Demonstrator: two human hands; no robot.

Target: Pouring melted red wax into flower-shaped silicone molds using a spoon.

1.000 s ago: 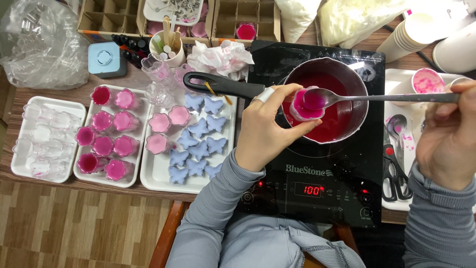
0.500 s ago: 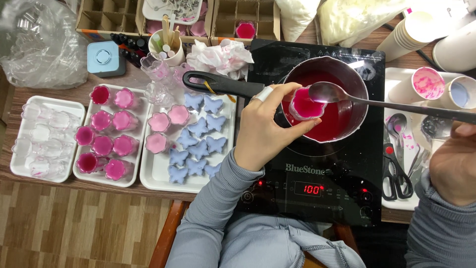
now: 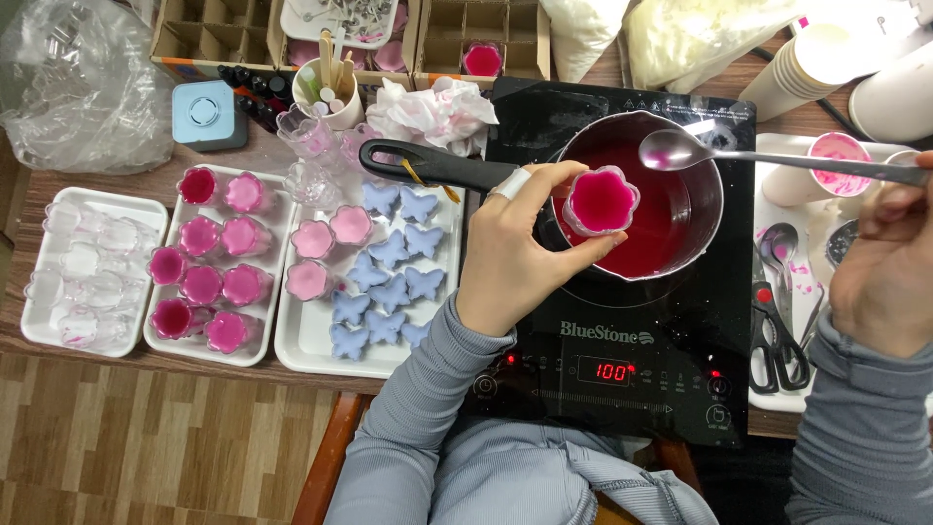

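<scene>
The left hand (image 3: 510, 258) holds in its grip one flower-shaped cup (image 3: 601, 201) of pink liquid over the saucepan (image 3: 680, 209). The right hand (image 3: 889, 262) grasps one spoon (image 3: 680, 151), its bowl just right of the cup. Far left of that grip, one tray (image 3: 248, 355) holds eight filled pink cups (image 3: 201, 285).

Left of the saucepan (image 3: 637, 194) stand three white trays (image 3: 301, 340), bearing eight dark-pink filled cups (image 3: 199, 285), three pale-pink filled cups (image 3: 311, 238) and ten blue butterfly shapes (image 3: 389, 251), while one flower-shaped cup (image 3: 601, 201) and one spoon (image 3: 680, 151) hang over the saucepan.
</scene>
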